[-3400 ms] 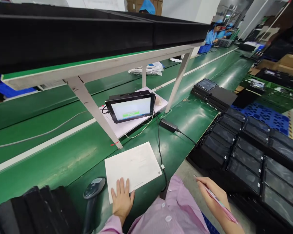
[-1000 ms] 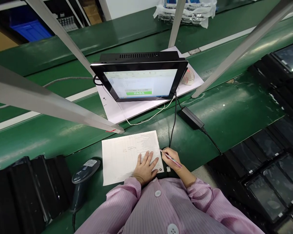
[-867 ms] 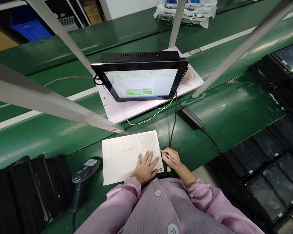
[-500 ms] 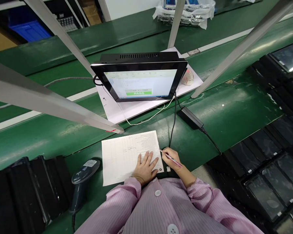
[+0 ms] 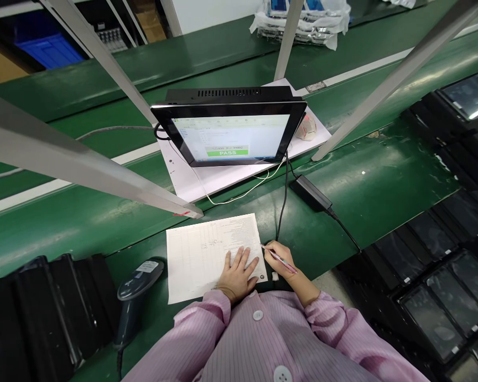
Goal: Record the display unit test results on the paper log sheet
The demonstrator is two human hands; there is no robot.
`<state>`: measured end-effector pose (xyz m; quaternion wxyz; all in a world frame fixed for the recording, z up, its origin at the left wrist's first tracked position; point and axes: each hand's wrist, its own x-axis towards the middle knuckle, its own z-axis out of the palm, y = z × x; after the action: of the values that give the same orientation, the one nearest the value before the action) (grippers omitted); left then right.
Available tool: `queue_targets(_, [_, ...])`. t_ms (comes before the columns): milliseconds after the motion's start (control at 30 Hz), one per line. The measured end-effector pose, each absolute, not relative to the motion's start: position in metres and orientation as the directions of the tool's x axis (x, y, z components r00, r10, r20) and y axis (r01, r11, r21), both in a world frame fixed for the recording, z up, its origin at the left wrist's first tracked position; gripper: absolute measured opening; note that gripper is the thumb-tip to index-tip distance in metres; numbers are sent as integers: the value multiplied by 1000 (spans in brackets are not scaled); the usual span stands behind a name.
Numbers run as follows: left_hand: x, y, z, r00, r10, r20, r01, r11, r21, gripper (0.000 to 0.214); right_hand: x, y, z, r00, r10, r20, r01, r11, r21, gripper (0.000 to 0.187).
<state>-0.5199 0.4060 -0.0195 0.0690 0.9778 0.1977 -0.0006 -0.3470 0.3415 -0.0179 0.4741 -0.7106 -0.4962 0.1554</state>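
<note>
Far left, near edge of the green bench (image 5: 362,180): row of black trays (image 5: 43,313) standing on edge. Just right of them a scanner (image 5: 137,281), head up, cable trailing down toward the bench edge.

Centre: sheet (image 5: 207,254), printed w/ a table and lines of text, flat on the bench at the near edge. Left hand (image 5: 236,273) lies palm-down on the sheet's lower right part, fingers spread apart, gripping nothing. Right hand (image 5: 280,260) just beside it at the sheet's right edge, fingers closed round a pink pen (image 5: 279,258); tip touches the paper at the right margin.

Behind the sheet: monitor (image 5: 228,130) tilted back on a white board (image 5: 207,180), screen lit w/ a green PASS bar. Thin white wire and black cable run from it; the black one passes right of the sheet. Mouse (image 5: 307,127) at the monitor's right corner. Power brick (image 5: 312,192) right of that, on the bench.

Grey frame legs (image 5: 103,180) cross overhead. Far right, below the bench: black screens (image 5: 441,297) stacked in rows.
</note>
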Motion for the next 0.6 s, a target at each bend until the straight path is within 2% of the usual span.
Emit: queue_targets(600, [-521,406,-21,918,390,-73,397,-905,152,52,-345,343,-17,446,850,281,575,-31,-818,14])
